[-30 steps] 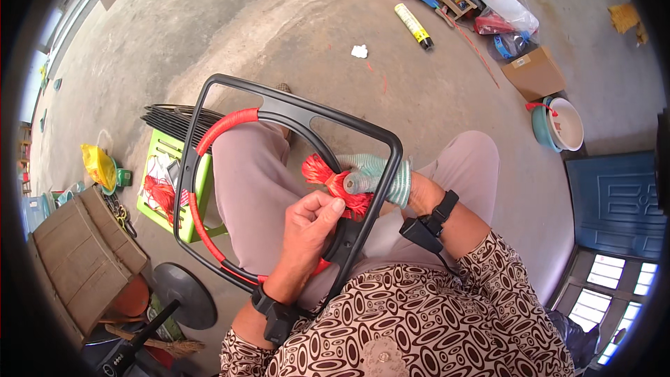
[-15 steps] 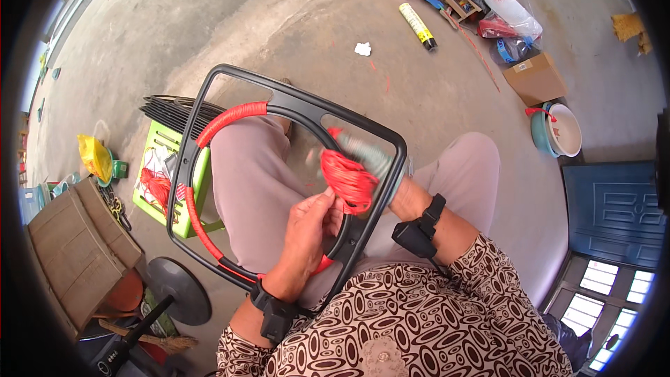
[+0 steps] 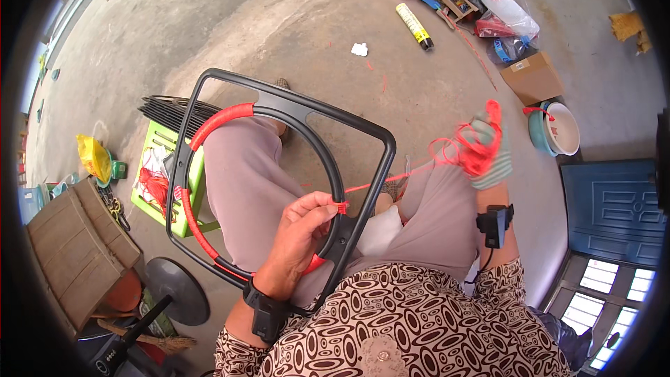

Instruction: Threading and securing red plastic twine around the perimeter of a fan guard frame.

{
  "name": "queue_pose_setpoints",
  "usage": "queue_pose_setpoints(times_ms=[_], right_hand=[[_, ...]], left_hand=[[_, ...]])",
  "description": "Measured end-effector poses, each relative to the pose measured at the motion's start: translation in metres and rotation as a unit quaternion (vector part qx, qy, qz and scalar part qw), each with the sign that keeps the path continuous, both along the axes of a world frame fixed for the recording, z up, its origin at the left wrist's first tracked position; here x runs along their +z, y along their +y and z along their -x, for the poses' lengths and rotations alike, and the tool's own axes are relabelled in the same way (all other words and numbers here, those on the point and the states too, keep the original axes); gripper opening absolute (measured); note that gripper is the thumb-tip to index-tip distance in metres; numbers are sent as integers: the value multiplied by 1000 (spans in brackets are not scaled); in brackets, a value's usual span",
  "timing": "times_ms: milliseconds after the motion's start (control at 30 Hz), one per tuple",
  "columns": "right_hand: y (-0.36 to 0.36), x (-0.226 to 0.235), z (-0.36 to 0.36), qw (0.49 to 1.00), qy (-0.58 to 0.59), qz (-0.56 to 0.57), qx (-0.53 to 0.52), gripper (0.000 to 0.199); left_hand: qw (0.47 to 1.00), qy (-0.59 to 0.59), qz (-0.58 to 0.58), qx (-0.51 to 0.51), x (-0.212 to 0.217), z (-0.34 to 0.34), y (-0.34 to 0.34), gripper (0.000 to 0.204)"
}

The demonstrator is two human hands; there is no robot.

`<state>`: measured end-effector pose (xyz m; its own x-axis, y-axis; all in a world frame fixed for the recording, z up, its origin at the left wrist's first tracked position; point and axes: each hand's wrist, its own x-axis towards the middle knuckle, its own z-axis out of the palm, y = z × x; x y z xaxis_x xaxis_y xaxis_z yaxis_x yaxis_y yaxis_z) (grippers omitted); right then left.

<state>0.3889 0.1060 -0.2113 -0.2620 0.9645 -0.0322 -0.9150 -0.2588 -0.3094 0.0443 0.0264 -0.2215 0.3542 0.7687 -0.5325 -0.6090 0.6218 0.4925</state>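
A black rounded-square frame [image 3: 377, 124] with a round inner ring [image 3: 322, 141] rests tilted across my thighs. Bands of tightly wound red cord [image 3: 222, 123] cover parts of that ring. Thumb and forefinger of my left hand [image 3: 299, 232] pinch a short red winding on the ring's right side. From there a red strand [image 3: 391, 180] runs taut, passing the frame's right bar, to my right hand [image 3: 494, 148]. That hand wears a striped glove with red fingertips and is closed round a loose bundle of red cord [image 3: 474, 157], held out to the right of the frame.
At left a green stool [image 3: 183, 220] carries a black coil [image 3: 171, 112] and more red cord. A black round base [image 3: 179, 290] stands below it. Far right on the floor are a spray can [image 3: 414, 26], a cardboard box [image 3: 532, 78] and stacked basins [image 3: 562, 129].
My right hand has swung out to the right with the cord bundle, drawing a strand taut. My left hand stays at the ring. The frame has shifted slightly left.
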Motion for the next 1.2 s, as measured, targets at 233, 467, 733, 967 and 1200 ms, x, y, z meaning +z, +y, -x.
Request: queue_pose_setpoints(times_ms=[233, 467, 733, 967, 1200], right_hand=[[-29, 18, -27, 994, -112, -13, -2, 37], [-19, 26, 51, 838, -469, 256, -109, 41], [-13, -24, 128, 826, -510, -7, 242, 34], [21, -3, 176, 762, -505, -144, 379, 41], [-8, -29, 172, 879, -322, 92, 339, 42]], left_hand=[[1000, 18, -3, -4, -5, -1, -1, 5], [993, 113, -45, 12, 3, -6, 2, 10], [966, 201, -148, -62, 10, -7, -1, 14], [971, 176, -156, -47, 6, -4, -4, 24], [987, 152, -44, -13, 14, -8, 4, 36]])
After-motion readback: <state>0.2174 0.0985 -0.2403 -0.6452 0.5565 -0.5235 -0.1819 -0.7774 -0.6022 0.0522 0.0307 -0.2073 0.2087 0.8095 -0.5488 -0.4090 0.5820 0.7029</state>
